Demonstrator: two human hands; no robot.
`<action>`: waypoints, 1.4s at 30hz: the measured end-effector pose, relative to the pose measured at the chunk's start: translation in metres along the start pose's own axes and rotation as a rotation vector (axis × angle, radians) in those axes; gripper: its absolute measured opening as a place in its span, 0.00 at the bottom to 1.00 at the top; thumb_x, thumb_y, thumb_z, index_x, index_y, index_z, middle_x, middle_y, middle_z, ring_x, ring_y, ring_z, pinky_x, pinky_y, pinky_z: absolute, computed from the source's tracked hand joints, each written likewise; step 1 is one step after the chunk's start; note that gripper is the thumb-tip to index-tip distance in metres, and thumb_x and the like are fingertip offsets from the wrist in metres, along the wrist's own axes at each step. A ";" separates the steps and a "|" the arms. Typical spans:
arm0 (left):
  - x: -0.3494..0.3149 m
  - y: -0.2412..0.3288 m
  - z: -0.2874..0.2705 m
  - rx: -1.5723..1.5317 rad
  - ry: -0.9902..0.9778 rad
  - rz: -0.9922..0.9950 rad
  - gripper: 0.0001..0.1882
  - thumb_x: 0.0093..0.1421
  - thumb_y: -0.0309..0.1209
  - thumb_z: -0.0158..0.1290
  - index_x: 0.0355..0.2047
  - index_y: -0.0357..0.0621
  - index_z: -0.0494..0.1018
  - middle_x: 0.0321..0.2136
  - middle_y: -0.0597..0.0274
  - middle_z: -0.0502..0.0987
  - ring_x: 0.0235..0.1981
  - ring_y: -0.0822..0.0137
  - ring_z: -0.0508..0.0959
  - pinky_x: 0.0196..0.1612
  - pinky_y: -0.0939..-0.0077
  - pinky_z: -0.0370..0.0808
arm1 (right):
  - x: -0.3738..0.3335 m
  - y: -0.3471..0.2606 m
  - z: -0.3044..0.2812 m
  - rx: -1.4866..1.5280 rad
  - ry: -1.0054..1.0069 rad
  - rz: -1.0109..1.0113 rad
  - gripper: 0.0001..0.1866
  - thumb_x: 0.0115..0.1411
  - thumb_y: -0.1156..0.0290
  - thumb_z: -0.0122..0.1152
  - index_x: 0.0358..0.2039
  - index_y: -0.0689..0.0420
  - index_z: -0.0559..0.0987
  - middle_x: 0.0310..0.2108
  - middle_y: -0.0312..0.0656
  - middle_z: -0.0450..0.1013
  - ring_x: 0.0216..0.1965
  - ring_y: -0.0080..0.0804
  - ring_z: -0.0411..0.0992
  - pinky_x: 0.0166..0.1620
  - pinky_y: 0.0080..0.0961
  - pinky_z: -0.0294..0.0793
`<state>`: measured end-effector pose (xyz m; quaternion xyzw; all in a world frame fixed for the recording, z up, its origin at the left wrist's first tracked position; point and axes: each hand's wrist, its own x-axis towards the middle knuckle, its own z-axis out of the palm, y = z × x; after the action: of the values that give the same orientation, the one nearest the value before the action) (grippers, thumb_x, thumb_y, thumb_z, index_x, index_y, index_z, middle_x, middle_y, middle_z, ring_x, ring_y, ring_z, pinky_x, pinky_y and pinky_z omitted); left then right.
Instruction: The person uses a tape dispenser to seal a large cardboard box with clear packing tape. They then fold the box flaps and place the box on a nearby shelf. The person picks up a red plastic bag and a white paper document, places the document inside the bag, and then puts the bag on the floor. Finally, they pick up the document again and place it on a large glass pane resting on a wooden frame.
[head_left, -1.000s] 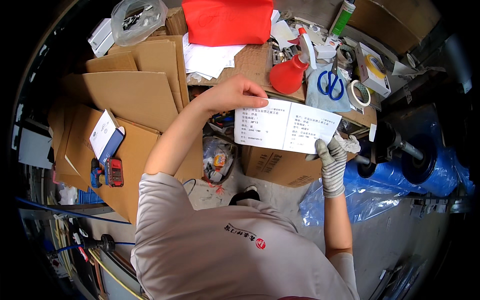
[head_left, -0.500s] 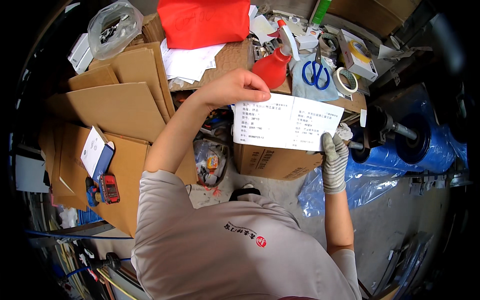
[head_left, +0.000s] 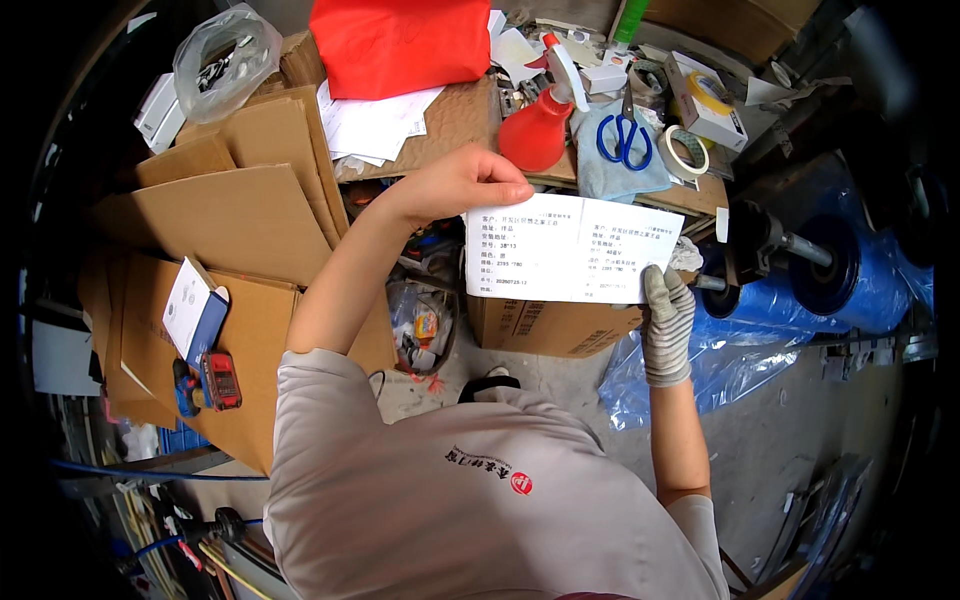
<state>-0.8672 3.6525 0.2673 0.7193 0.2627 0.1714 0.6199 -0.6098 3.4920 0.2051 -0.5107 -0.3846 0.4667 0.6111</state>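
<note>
Left grip point(head_left: 468, 187), gloved right grip point(head_left: 667, 318) both pinching paper point(head_left: 560, 250) by edges; uneven pull could tear it.

Sheet point(head_left: 572, 250): smooth matt paper, glove point(head_left: 667, 342): ribbed knit cloth, spray bottle point(head_left: 534, 132): smooth semi-gloss plastic, rag point(head_left: 602, 178): matt cloth, box point(head_left: 545, 330): matt cardboard, film point(head_left: 655, 390): glossy crinkled plastic, shirt point(head_left: 450, 520): matt cloth

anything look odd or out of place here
Only the right hand wears a striped glove; the left hand, holding the same paper sheet, is bare, an odd mismatch. Plastic film also looks untidy, crumpled beside the blue rolls.
</note>
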 end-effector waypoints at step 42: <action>0.039 0.070 -0.244 -0.613 1.497 0.910 0.13 0.56 0.28 0.53 0.40 0.34 0.69 0.39 0.54 0.75 0.35 0.64 0.77 0.39 0.71 0.75 | -0.095 0.112 -0.106 -0.055 0.403 0.276 0.16 0.58 0.58 0.54 0.33 0.61 0.73 0.26 0.40 0.74 0.22 0.24 0.73 0.22 0.19 0.74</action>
<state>-0.9637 3.8643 0.3751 0.2595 0.2299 0.8799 0.3248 -0.5552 3.3776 0.0762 -0.6575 -0.1941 0.4239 0.5919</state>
